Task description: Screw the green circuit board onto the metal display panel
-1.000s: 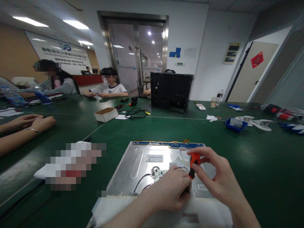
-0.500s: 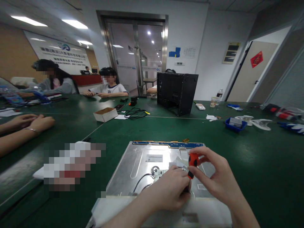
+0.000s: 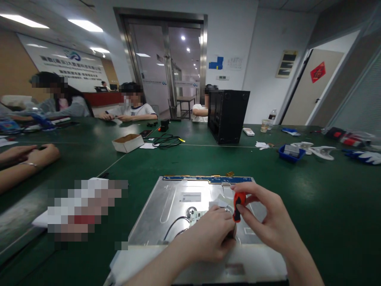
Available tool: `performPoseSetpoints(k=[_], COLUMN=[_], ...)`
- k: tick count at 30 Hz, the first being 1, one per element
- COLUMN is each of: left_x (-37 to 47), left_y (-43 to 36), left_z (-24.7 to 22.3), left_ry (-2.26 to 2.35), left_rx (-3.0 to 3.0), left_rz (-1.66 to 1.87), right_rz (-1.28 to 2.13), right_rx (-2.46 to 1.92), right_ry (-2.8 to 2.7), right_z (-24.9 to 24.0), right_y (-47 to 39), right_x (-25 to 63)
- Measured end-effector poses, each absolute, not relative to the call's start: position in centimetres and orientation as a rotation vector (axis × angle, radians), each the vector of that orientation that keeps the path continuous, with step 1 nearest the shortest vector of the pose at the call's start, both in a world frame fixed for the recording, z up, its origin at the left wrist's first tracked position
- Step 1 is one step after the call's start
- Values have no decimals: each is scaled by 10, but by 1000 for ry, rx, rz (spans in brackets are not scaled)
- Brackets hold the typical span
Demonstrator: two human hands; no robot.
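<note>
Pinched between the thumb and fingers of my right hand (image 3: 264, 216) is a small orange and black screwdriver (image 3: 239, 205), held nearly upright. Its lower end is hidden behind my left hand (image 3: 210, 234), which lies over the metal back of a flat display panel (image 3: 175, 198). The left fingers are curled together, and what they hold, if anything, is out of sight. A small pale circuit board (image 3: 196, 216) with black wires shows beside them. Along the panel's far edge runs a blue circuit strip (image 3: 205, 180).
A black computer case (image 3: 230, 117) stands across the green table (image 3: 190, 161). An open white box (image 3: 127, 143) and black cable (image 3: 166, 141) lie left of it. At right is a blue tray (image 3: 291, 153). Another person's hands (image 3: 38, 155) rest at far left.
The screwdriver handle has turned slightly in my right fingers, and the thumb sits higher on it. Across the table the black case has been rotated, uncovering a person behind it. My view has shifted slightly.
</note>
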State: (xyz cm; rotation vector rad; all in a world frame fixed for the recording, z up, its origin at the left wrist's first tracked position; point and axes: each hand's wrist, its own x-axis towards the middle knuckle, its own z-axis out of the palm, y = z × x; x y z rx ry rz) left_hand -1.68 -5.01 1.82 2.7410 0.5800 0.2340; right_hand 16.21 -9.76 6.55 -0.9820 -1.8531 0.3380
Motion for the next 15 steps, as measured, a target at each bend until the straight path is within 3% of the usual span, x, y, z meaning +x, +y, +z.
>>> performPoseSetpoints(k=[15], left_x=[-17], left_y=[-50], left_z=[21], left_ry=[575], left_rx=[2719], left_rz=[239], right_rz=[345], right_rx=[-1003], right_ry=[-1861], right_z=[70], right_y=[-100], right_x=[165])
